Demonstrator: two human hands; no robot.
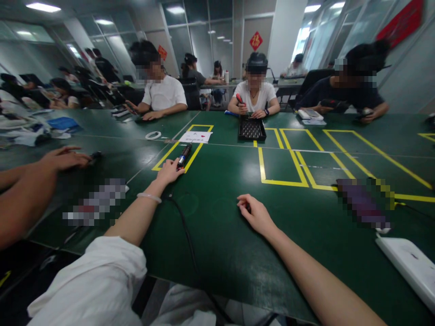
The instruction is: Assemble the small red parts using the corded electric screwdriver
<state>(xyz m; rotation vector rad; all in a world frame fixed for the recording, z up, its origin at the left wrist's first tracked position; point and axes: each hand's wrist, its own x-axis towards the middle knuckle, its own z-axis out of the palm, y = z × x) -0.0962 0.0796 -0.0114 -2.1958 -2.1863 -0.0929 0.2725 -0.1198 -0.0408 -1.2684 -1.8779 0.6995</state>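
My left hand (169, 171) reaches forward over the green table (217, 235) and closes on the near end of a black electric screwdriver (184, 155) that lies on a yellow tape line. Its black cable (185, 226) runs back toward me. A thin bracelet sits on that wrist. My right hand (254, 213) rests on the table in front of me, fingers curled inward on something small and dark I cannot make out. A white paper card (195, 136) lies just beyond the screwdriver.
A black tray (252, 129) sits across the table before a seated person holding a red tool. Yellow taped rectangles (283, 158) mark the surface. A neighbour's arm (30, 185) lies at left. A white device (409, 265) sits at right. Several people sit around.
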